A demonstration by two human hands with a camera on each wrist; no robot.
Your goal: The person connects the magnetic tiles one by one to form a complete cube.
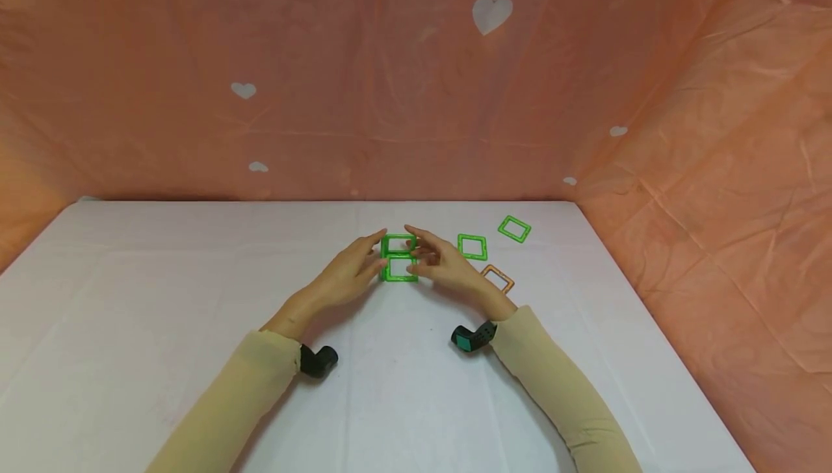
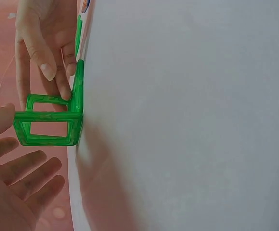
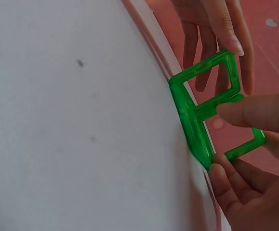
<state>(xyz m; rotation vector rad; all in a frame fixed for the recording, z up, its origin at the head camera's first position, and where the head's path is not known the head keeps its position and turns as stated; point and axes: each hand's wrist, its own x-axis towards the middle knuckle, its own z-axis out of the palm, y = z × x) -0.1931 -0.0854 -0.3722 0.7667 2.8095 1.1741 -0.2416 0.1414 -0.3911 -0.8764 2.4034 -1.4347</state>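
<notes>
Several green magnetic square tiles are joined near the middle of the white table. In the head view a near tile (image 1: 401,279) shows in front of a far tile (image 1: 399,237). My left hand (image 1: 349,271) is at their left side; in the left wrist view its thumb touches a corner of the tile frame (image 2: 45,116) while the other fingers extend loosely. From the right comes my right hand (image 1: 450,265). Its thumb and fingers (image 3: 226,187) pinch the tile structure (image 3: 204,139) in the right wrist view, partly hiding it.
A loose green square tile (image 1: 472,236) lies to the right of the hands, with another green tile (image 1: 515,219) farther back. An orange tile (image 1: 508,287) is partly hidden by my right forearm. Pink-orange sheeting (image 1: 390,97) hangs behind the white table (image 1: 195,256).
</notes>
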